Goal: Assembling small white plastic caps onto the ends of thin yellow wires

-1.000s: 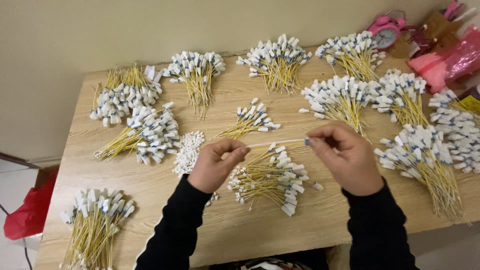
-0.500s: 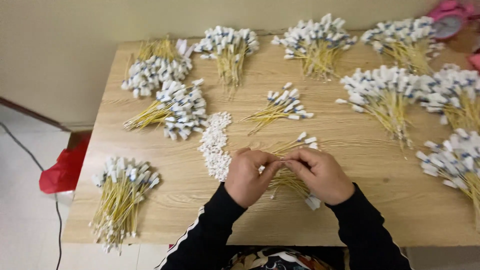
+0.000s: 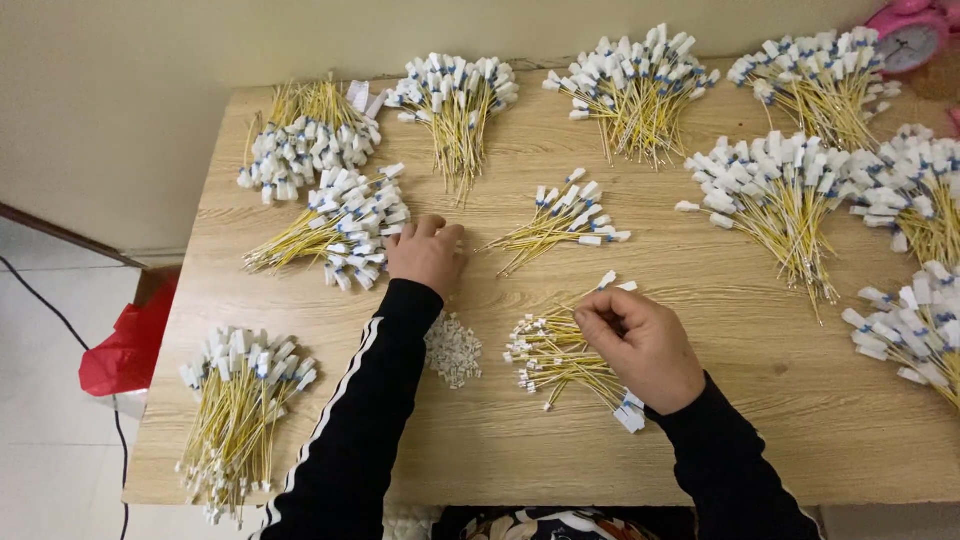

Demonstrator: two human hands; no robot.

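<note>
My left hand point(image 3: 428, 254) is stretched forward, palm down, over the far end of a heap of small white plastic caps point(image 3: 453, 348); its fingers are curled and what they hold is hidden. My right hand point(image 3: 640, 342) rests on a loose pile of thin yellow wires with white end tags point(image 3: 548, 352), pinching one wire point(image 3: 603, 283) between thumb and forefinger. A small finished bundle of the same tagged wires point(image 3: 560, 221) lies just beyond both hands.
Several larger bundles of tagged yellow wires lie around the wooden table point(image 3: 780, 420): near left point(image 3: 238, 400), left point(image 3: 335, 222), far row point(image 3: 455, 95), right point(image 3: 775, 190). A pink alarm clock point(image 3: 908, 35) stands far right. A red bag point(image 3: 125, 345) sits on the floor left.
My hands were together over the loose wire pile; the left has since reached forward over the white caps, and the right stays on the pile with one wire.
</note>
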